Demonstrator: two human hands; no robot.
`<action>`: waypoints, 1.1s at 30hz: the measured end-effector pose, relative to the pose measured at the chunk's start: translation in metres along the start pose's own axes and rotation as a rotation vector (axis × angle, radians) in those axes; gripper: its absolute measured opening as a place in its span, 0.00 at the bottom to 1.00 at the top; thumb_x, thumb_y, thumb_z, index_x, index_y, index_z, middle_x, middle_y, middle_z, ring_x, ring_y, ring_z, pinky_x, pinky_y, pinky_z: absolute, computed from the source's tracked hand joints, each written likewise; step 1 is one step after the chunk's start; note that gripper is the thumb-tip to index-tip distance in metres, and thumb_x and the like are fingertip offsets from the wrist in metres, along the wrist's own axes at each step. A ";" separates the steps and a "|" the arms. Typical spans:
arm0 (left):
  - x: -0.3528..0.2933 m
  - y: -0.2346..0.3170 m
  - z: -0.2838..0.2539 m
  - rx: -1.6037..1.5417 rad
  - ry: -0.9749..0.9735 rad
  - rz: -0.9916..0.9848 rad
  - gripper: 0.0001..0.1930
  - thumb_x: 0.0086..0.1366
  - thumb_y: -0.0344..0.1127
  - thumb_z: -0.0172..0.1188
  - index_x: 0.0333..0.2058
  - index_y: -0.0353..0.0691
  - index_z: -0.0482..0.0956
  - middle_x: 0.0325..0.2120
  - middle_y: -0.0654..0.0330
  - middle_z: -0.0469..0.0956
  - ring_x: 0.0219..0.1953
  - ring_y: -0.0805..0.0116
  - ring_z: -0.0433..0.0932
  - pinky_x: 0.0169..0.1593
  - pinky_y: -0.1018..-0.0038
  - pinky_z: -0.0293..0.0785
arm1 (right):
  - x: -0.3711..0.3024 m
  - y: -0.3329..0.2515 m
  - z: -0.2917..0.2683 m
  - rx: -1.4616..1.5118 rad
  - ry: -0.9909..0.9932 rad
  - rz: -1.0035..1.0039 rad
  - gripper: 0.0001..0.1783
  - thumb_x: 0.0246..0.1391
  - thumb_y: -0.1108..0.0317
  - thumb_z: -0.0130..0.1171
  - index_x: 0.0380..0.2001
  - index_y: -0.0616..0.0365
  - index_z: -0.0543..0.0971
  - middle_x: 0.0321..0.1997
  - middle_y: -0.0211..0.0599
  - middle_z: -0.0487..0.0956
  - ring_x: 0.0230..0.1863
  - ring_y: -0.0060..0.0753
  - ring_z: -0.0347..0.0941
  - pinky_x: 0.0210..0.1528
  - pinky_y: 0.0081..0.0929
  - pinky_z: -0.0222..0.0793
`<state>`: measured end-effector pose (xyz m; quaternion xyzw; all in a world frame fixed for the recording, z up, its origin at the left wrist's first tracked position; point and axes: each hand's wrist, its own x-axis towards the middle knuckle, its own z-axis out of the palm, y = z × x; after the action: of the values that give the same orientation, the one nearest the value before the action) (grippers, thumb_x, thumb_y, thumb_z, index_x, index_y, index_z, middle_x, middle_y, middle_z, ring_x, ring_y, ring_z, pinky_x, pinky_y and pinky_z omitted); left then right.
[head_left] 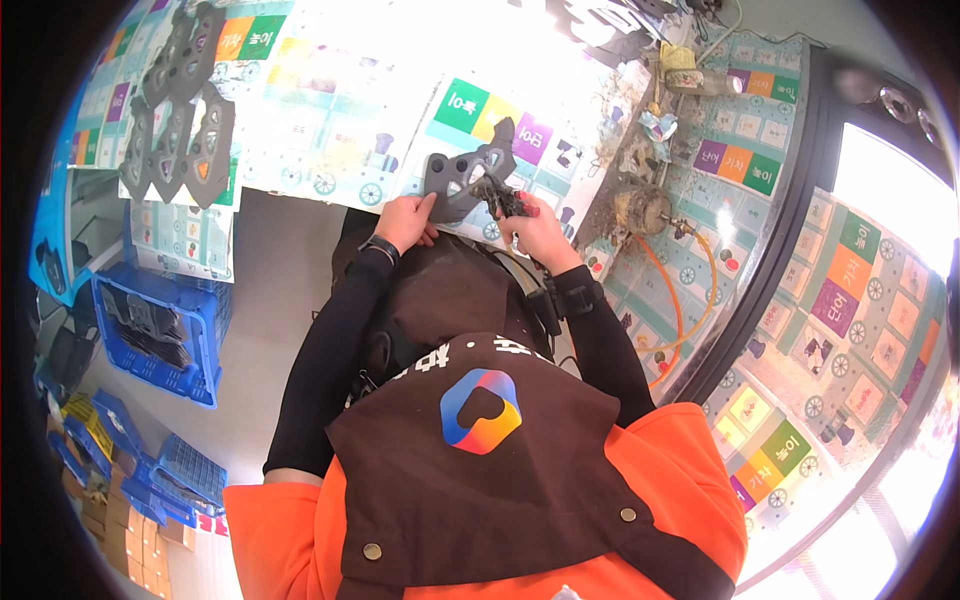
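A dark grey moulded plastic part with several cut-out openings lies at the near edge of the paper-covered table. My left hand pinches its lower left corner, thumb on top. In my right hand is a small dark hand tool with red on its grip. The tool's dark head lies over the right side of the part; whether it touches the surface I cannot tell. Its exact kind is not clear from here.
More grey plastic parts overlap at the table's left. A blue crate with dark pieces stands below them. To the right are a dirty round metal fixture and an orange hose. Cartons sit lower left.
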<state>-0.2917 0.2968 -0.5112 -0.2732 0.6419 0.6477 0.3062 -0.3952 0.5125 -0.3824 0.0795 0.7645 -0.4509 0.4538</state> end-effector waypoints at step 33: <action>-0.009 0.007 0.004 0.158 0.020 0.153 0.19 0.73 0.46 0.56 0.34 0.34 0.84 0.24 0.55 0.86 0.28 0.65 0.87 0.36 0.65 0.83 | -0.011 0.016 -0.009 0.229 -0.140 -0.156 0.11 0.49 0.79 0.64 0.38 0.61 0.78 0.35 0.26 0.79 0.38 0.22 0.75 0.44 0.25 0.71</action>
<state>-0.2908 0.3005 -0.4998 -0.2047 0.7130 0.6139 0.2700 -0.3862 0.5318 -0.3819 0.0392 0.6785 -0.5734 0.4574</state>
